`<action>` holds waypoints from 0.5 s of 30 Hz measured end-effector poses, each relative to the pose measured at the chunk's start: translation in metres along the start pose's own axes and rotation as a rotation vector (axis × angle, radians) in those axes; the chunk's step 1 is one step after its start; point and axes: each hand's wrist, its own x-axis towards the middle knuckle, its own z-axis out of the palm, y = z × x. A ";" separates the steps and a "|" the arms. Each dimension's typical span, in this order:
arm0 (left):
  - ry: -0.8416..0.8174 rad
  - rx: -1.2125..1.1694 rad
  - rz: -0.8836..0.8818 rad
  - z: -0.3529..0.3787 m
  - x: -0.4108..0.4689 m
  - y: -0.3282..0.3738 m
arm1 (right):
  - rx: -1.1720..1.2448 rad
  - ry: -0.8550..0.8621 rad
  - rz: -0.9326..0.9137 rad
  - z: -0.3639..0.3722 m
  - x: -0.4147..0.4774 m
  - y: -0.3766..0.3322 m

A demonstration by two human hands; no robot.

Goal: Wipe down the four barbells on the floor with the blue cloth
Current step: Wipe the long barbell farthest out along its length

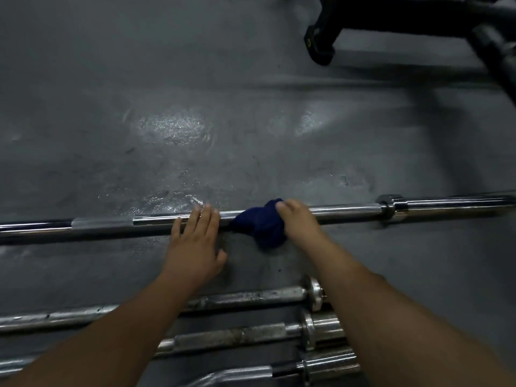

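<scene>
A long chrome barbell [349,212] lies across the grey floor from left to right. A dark blue cloth [259,226] is bunched around its shaft near the middle. My right hand [298,222] grips the cloth over the bar. Just left of the cloth, my left hand [195,241] rests flat on the same bar with its fingers straight. Nearer to me lie three more bars: a worn one [251,298], a second [237,336] below it, and a curved one [237,374] at the bottom edge, all partly hidden by my forearms.
A black machine frame [405,23] with a foot [319,48] stands on the floor at the top right. The grey floor [167,107] beyond the long barbell is glossy with light patches.
</scene>
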 end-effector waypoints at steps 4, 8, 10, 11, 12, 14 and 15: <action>0.045 0.004 -0.003 -0.022 -0.018 0.012 | 1.048 0.013 0.316 -0.032 -0.041 -0.018; 0.100 -0.035 0.010 -0.056 -0.042 0.035 | 1.404 -0.167 0.343 -0.067 -0.091 -0.025; 0.083 -0.046 0.016 -0.071 -0.056 0.045 | 1.378 -0.155 0.366 -0.071 -0.112 -0.008; 0.094 -0.055 0.020 -0.078 -0.064 0.049 | 1.337 -0.180 0.414 -0.069 -0.124 -0.001; 0.119 -0.063 0.026 -0.085 -0.071 0.053 | 1.301 -0.224 0.461 -0.066 -0.134 0.002; 0.161 -0.076 0.030 -0.095 -0.081 0.059 | 1.301 -0.296 0.460 -0.067 -0.143 -0.008; 0.172 -0.084 0.036 -0.098 -0.083 0.063 | 1.333 -0.298 0.393 -0.071 -0.142 -0.017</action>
